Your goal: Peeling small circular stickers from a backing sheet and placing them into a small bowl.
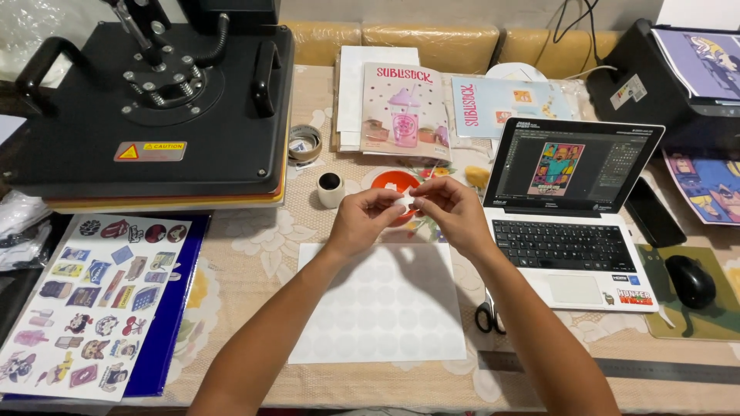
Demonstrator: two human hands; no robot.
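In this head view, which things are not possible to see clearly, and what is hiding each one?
- Small white piece between the left hand and right hand: fingers cover most of it; its kind is unclear.
- Orange round object: hands hide its lower part.
- Scissors: right forearm covers the blades.
- Heat press: cut off by the top edge.
- Printer: cut off by the right edge.

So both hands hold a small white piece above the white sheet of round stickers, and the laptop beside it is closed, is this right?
Not quite: the laptop is open, its screen lit with a colourful picture, as the head view shows. The rest holds: left hand and right hand pinch a small white piece above the white sheet.
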